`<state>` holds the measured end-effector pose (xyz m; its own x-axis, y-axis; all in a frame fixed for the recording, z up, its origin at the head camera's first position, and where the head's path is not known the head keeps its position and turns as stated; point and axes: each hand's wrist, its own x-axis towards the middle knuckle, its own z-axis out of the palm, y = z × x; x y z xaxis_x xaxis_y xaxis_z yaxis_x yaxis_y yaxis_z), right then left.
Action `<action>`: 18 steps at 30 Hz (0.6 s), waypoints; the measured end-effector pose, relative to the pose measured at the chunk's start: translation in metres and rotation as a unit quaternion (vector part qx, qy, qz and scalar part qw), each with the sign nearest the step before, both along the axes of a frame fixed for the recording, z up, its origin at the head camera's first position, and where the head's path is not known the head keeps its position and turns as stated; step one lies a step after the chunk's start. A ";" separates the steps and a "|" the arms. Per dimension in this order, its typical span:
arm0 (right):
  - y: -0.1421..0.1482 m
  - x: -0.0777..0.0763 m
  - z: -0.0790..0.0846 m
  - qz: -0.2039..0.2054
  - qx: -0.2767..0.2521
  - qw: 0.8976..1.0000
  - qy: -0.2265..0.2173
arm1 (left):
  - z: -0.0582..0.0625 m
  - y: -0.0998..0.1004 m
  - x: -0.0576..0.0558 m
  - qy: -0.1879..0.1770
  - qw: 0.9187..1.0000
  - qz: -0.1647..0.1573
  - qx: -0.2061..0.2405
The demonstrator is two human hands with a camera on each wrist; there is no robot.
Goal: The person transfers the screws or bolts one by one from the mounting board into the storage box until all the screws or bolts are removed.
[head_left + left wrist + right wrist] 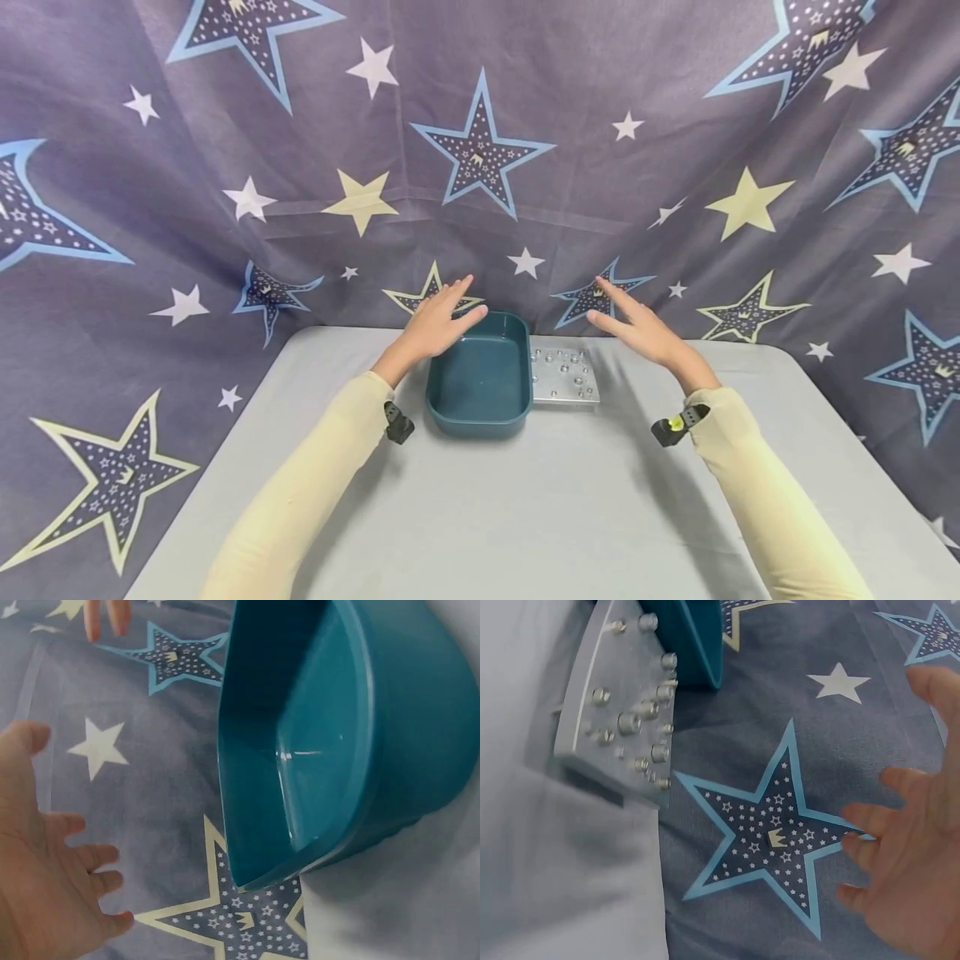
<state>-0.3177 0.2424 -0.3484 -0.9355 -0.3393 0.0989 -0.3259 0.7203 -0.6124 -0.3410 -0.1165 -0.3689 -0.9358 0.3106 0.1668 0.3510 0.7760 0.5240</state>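
A dark teal plastic bin (480, 425) with rounded corners stands on the table, and its visible inside holds nothing. Right beside it lies a silver metal plate (551, 390) with several small bolts or screws standing up from it. My left hand (435, 323) is held in the air above the bin's left back side, fingers extended and holding nothing. To the right of the plate, my right hand (641, 332) is also raised, its fingers extended and nothing in its grasp. In the right wrist view the metal plate (585, 727) sits apart from that hand.
The light grey table (480, 517) runs up to a purple-grey curtain (570, 200) printed with stars, which hangs behind and at both sides. Each wrist carries a small black camera (399, 423) on a strap.
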 end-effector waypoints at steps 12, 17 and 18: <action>0.000 -0.013 0.009 -0.068 -0.139 0.984 -0.089 | -0.011 -0.025 -0.007 -0.104 0.987 0.062 0.110; 0.003 -0.017 0.014 -0.089 -0.149 0.977 -0.120 | -0.022 -0.033 -0.012 -0.128 0.979 0.075 0.139; 0.003 -0.018 0.015 -0.088 -0.146 0.977 -0.125 | -0.024 -0.034 -0.013 -0.133 0.977 0.078 0.145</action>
